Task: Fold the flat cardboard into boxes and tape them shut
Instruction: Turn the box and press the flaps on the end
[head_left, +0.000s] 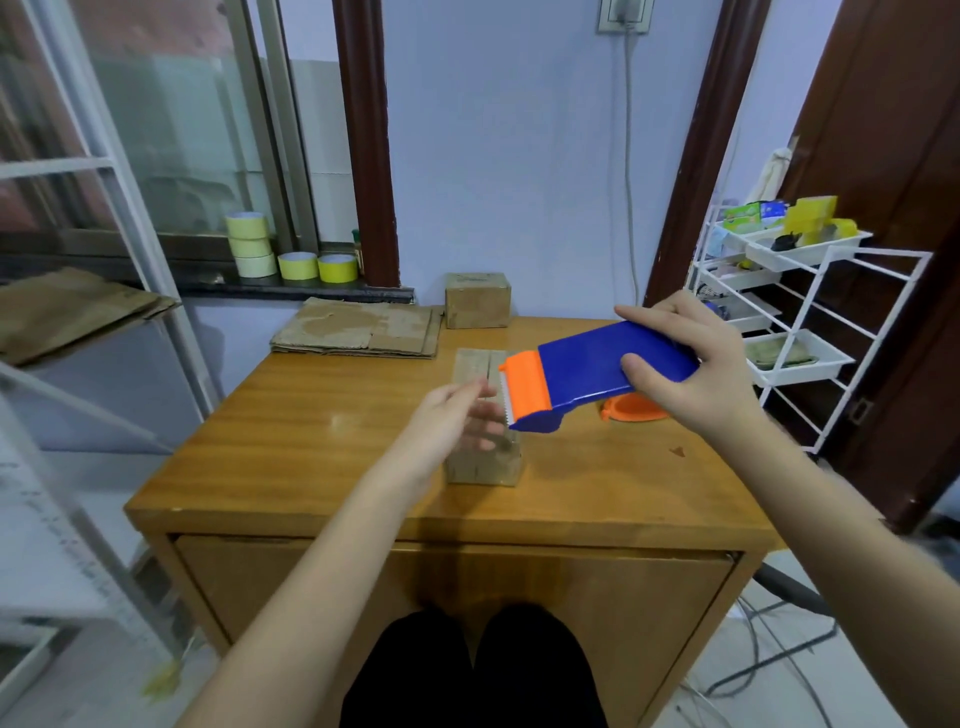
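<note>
while the right hand (691, 374) grips the dispenser (597, 376) blade-down above the box (483, 462) mid-table (311, 431), the left hand (452, 428), fingers loose and empty, reaches in, probably to steady it for taping.

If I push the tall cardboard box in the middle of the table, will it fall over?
Probably, if pushed high up: the box stands tall and narrow on the smooth table. It looks light, so low down it may slide instead.
</note>
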